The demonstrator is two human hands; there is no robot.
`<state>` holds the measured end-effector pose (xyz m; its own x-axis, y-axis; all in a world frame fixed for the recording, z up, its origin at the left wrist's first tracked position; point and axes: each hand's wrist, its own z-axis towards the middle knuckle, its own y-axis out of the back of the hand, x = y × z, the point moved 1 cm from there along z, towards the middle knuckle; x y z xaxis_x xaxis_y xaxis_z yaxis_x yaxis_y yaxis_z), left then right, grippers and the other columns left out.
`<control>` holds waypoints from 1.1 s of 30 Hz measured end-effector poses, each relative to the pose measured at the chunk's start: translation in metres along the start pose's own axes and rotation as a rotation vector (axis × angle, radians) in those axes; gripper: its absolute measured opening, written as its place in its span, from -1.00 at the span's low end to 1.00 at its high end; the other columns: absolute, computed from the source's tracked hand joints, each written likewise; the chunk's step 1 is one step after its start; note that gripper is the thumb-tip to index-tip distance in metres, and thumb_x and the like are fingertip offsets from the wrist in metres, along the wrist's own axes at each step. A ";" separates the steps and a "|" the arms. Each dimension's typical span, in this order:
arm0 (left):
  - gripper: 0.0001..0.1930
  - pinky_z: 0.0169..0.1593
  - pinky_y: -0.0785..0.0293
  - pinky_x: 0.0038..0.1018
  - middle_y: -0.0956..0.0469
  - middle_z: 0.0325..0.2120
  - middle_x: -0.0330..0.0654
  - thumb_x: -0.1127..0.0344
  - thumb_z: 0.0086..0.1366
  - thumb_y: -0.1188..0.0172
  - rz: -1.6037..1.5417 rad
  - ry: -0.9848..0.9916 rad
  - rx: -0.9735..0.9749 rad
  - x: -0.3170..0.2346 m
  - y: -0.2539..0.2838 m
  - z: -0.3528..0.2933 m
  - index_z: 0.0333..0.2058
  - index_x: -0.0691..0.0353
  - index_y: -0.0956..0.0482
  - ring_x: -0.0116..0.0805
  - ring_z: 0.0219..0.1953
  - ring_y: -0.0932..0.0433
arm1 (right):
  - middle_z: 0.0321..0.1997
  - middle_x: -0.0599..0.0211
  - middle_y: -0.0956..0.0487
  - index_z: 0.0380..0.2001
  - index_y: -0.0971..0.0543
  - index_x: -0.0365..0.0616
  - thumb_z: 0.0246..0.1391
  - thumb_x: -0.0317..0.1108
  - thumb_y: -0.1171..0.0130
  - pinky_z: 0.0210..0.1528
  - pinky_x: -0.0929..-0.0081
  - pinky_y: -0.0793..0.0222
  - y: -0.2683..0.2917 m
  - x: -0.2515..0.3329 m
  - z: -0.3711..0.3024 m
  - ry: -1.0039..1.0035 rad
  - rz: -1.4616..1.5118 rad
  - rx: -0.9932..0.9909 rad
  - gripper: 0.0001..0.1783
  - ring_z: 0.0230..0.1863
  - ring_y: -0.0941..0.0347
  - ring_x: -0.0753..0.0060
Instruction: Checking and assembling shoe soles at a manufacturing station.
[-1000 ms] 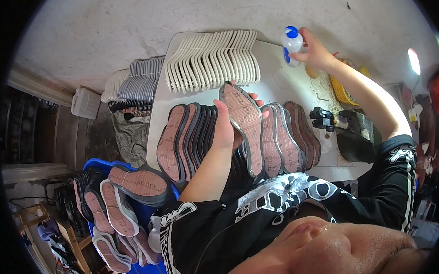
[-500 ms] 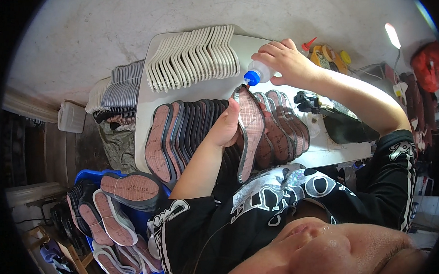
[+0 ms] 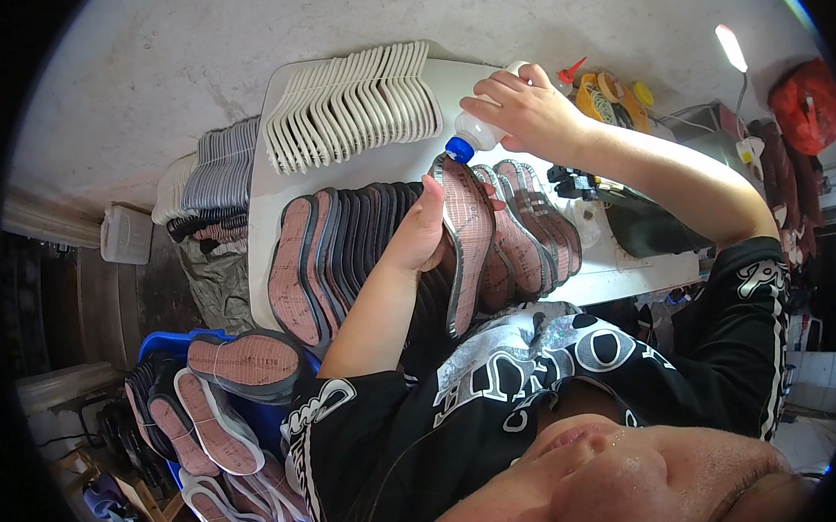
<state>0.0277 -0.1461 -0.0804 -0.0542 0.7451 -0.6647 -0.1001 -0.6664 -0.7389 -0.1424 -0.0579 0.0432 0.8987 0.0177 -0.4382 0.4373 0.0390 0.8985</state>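
Note:
My left hand [image 3: 421, 227] grips a shoe sole [image 3: 467, 235] by its sides, thumb on the near-left edge and fingertips showing at the right edge. The sole has a pinkish-brown printed face and a dark rim, and is held tilted above the table. In my right hand [image 3: 535, 114] is a white squeeze bottle [image 3: 478, 131] with a blue cap [image 3: 459, 149], tipped downward. Its cap is at the sole's far end; whether the tip touches cannot be made out. Similar soles stand in a row [image 3: 306, 257] on both sides of the held one.
A bundle of cream soles [image 3: 351, 110] lies at the back of the white table [image 3: 264, 188]. Grey bundles [image 3: 220, 167] are stacked at left. A blue bin [image 3: 151, 343] with tied soles is at lower left. A yellow basket [image 3: 607, 103] and a lit lamp [image 3: 730, 47] are at right.
The bottle is tilted further, its base now showing behind my right hand, and its cap has shifted slightly left along the sole's far end. The whole view has shifted a little.

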 end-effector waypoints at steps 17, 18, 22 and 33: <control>-0.17 -0.02 -0.50 -0.26 -0.47 -0.13 -0.06 -0.43 0.23 0.23 -0.117 -0.031 0.058 -0.001 0.001 0.000 0.05 0.33 -0.31 -0.26 -0.08 -0.51 | -0.14 0.54 -0.43 0.03 -0.40 0.17 -0.31 -0.23 -0.40 -0.09 0.35 -0.17 -0.002 0.000 0.002 0.008 -0.101 -0.025 -0.29 -0.01 -0.38 0.51; -0.17 -0.02 -0.50 -0.26 -0.48 -0.13 -0.07 -0.43 0.22 0.22 -0.120 -0.027 0.062 -0.001 0.001 -0.001 0.05 0.32 -0.31 -0.26 -0.08 -0.52 | -0.15 0.54 -0.43 0.03 -0.40 0.17 -0.30 -0.22 -0.41 -0.10 0.35 -0.18 -0.002 0.001 0.002 0.005 -0.112 -0.016 -0.29 -0.02 -0.38 0.51; -0.17 -0.01 -0.50 -0.25 -0.48 -0.13 -0.06 -0.43 0.23 0.23 -0.130 -0.025 0.082 -0.002 0.001 -0.002 0.04 0.32 -0.33 -0.25 -0.08 -0.52 | -0.16 0.55 -0.43 0.03 -0.40 0.17 -0.30 -0.22 -0.41 -0.11 0.35 -0.19 -0.002 0.001 0.003 0.008 -0.117 -0.022 -0.29 -0.02 -0.38 0.51; -0.13 -0.01 -0.51 -0.25 -0.48 -0.11 -0.04 -0.46 0.21 0.23 -0.107 -0.037 0.042 -0.003 -0.002 -0.002 0.04 0.35 -0.33 -0.25 -0.07 -0.53 | -0.09 0.49 -0.45 0.10 -0.39 0.14 -0.27 -0.23 -0.41 -0.02 0.34 -0.19 -0.003 0.002 0.002 -0.026 -0.068 0.021 -0.25 0.05 -0.37 0.49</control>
<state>0.0298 -0.1468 -0.0768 -0.0776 0.8132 -0.5768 -0.1487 -0.5815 -0.7999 -0.1419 -0.0599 0.0399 0.8672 -0.0100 -0.4979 0.4980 0.0185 0.8670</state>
